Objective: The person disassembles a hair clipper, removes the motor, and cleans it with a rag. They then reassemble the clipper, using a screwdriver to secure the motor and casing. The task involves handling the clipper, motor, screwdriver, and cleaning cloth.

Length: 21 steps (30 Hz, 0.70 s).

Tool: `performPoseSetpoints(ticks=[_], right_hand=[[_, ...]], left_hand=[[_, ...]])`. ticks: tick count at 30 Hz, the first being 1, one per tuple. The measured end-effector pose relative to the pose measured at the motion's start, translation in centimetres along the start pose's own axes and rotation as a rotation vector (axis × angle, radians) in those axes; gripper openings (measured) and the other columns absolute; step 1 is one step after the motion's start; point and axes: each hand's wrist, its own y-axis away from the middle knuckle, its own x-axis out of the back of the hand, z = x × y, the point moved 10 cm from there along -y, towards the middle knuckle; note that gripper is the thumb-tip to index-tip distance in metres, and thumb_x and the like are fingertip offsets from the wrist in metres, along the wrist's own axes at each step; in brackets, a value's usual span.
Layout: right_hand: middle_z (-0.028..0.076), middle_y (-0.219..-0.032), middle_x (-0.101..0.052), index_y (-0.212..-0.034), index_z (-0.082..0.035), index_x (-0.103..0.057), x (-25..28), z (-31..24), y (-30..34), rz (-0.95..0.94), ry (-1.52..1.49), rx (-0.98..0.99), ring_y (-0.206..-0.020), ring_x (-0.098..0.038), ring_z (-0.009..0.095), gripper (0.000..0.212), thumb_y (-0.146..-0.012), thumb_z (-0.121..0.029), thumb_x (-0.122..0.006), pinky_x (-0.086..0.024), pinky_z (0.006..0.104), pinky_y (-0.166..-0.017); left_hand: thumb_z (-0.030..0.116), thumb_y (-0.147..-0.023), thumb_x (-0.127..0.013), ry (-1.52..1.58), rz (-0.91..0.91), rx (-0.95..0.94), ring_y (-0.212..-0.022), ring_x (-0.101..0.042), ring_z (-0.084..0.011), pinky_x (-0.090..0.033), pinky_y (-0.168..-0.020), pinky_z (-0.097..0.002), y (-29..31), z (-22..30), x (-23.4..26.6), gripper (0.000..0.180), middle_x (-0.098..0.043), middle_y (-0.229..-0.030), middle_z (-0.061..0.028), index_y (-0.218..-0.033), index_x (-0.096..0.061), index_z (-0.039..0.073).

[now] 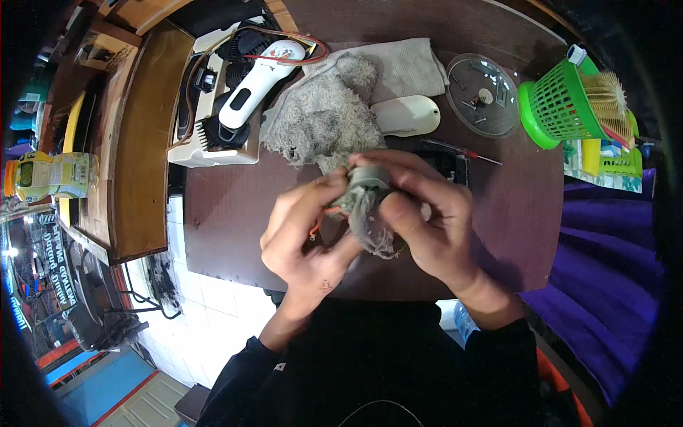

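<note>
Left hand [302, 235] and right hand [434, 220] are both gripping the same small grey part [368, 178], mid-frame, over the near half of the table [509, 235]. Stringy grey stuff trails off its lower end; too blurry to tell if that's rag or fluff. Orange wire [314, 229] pokes out by the left fingers.

Guessing it's light with a stiff body, maybe slick if greasy. I'd pinch the rounded sides and go easy on that wire, probably the weak spot.

Watch the table's near edge, just below the hands. Beyond them the shaggy towel [324, 107] and white cover [409, 116] crowd things, with a screwdriver [484, 155] and clear dish [491, 71] upper right. More elbow room sideways, imo.
</note>
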Motion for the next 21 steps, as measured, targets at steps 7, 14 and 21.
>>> performPoseSetpoints(ticks=[7, 14, 21], right_hand=[[0.014, -0.116, -0.062, -0.122, 0.002, -0.059, -0.2, 1.2, -0.3, -0.004, -0.34, -0.102, -0.11, -0.059, 0.017, 0.033, -0.092, -0.011, -0.06, -0.047, 0.029, -0.093], [0.01, -0.097, -0.062, -0.103, 0.001, -0.06, 0.4, -0.2, -0.2, -0.012, -0.034, -0.033, -0.089, -0.061, 0.016, 0.015, -0.089, -0.005, -0.063, -0.049, 0.0306, -0.079], [0.014, -0.09, -0.059, -0.104, 0.001, -0.051, -0.2, -2.5, 0.3, 0.074, 0.402, 0.242, -0.079, -0.062, 0.028, 0.022, -0.086, 0.001, -0.062, -0.05, 0.0341, -0.071]], left_hand=[[-0.002, -0.072, -0.078, 0.558, -0.078, 0.242, -0.106, -0.061, -0.0205, -0.048, -0.093, -0.0319, 0.2, -3.7, -0.7, 0.05, -0.062, -0.117, -0.0161, -0.118, -0.06, -0.004], [-0.003, -0.072, -0.077, 0.7, -0.183, 0.295, -0.106, -0.061, -0.0212, -0.047, -0.094, -0.0328, 0.5, -3.4, -1.5, 0.049, -0.063, -0.115, -0.0164, -0.119, -0.06, -0.005], [0.001, -0.072, -0.08, 0.683, -0.182, 0.281, -0.105, -0.061, -0.0215, -0.047, -0.093, -0.0324, 0.7, -3.3, -1.4, 0.053, -0.063, -0.114, -0.017, -0.119, -0.059, -0.007]])
